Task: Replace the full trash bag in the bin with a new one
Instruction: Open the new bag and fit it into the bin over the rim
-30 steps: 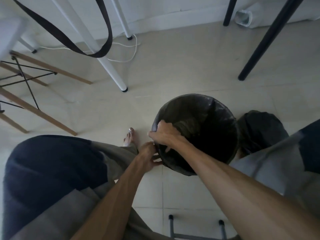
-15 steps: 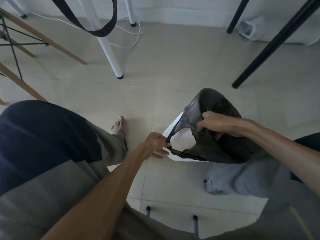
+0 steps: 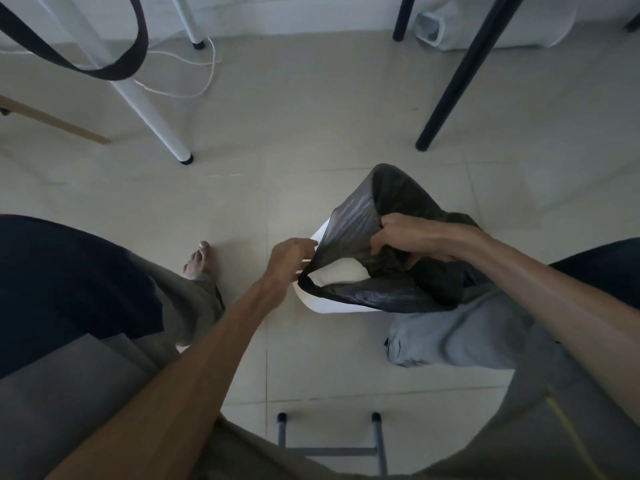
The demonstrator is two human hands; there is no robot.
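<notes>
- Thin, glossy black plastic trash bag (image 3: pixel 363 237), held low over the round white plastic bin (image 3: pixel 332 304); its mouth is pulled open between the two hands, and the bin's pale inside shows through the opening.
- Left hand (image 3: pixel 289 261): fingers pinched together on the near-left edge of the bag's mouth, drawing the film taut into a narrow corner.
- Right hand (image 3: pixel 398 237): closed in a fist on a bunched fold of the far-right side of the bag.
- Handling, as judged: the film looks very light, limp and slippery, with no stiffness of its own; it creases wherever it is gathered and probably tears if stretched hard over an edge. The best hold is at the hem of the mouth, at opposite points, so that it can be spread around the bin's rim.
- Whether this bag holds anything cannot be told; its lower part is hidden behind the right forearm.
- Surface: pale beige tiled floor (image 3: pixel 311 116), smooth, with visible grout lines; the bin stands directly on it.
- Room: a white metal furniture leg (image 3: pixel 145 109) and a black furniture leg (image 3: pixel 453 77) stand beyond the bin; a white cable (image 3: pixel 194 93) trails near the wall; a grey crumpled cloth (image 3: pixel 460 337) lies just beside the bin.
</notes>
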